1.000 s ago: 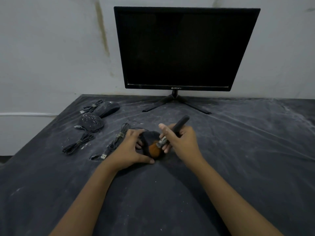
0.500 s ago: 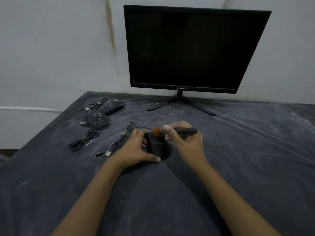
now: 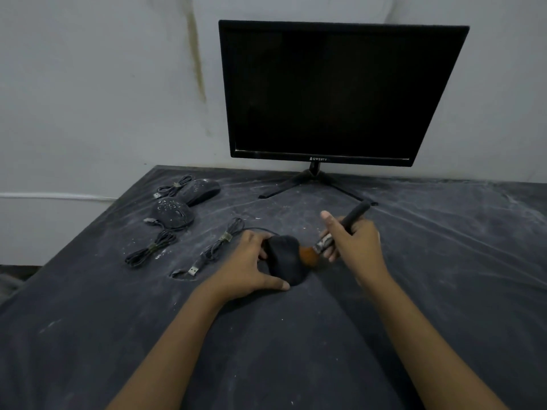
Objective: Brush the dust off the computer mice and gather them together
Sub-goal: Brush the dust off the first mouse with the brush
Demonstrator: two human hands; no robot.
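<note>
A black computer mouse [image 3: 285, 260] lies on the dusty dark table in front of me. My left hand [image 3: 247, 266] grips it from the left, thumb along its near edge. My right hand [image 3: 353, 244] holds a brush [image 3: 334, 236] with a black handle; its orange bristles touch the mouse's right side. Two more dusty mice lie at the back left: a speckled mouse [image 3: 173, 214] and, behind it, a plain dark mouse [image 3: 202, 189]. Their bundled cables lie beside them.
A black monitor [image 3: 337, 93] on a tripod foot stands at the back against the white wall. A coiled cable [image 3: 151, 248] and a USB cable bundle [image 3: 213, 250] lie left of my left hand. The table [image 3: 444, 261] is covered in dusty dark cloth.
The brush swung from the mouse's far end down to its right side, its handle now tilted up and away. My left hand kept its hold on the mouse.
</note>
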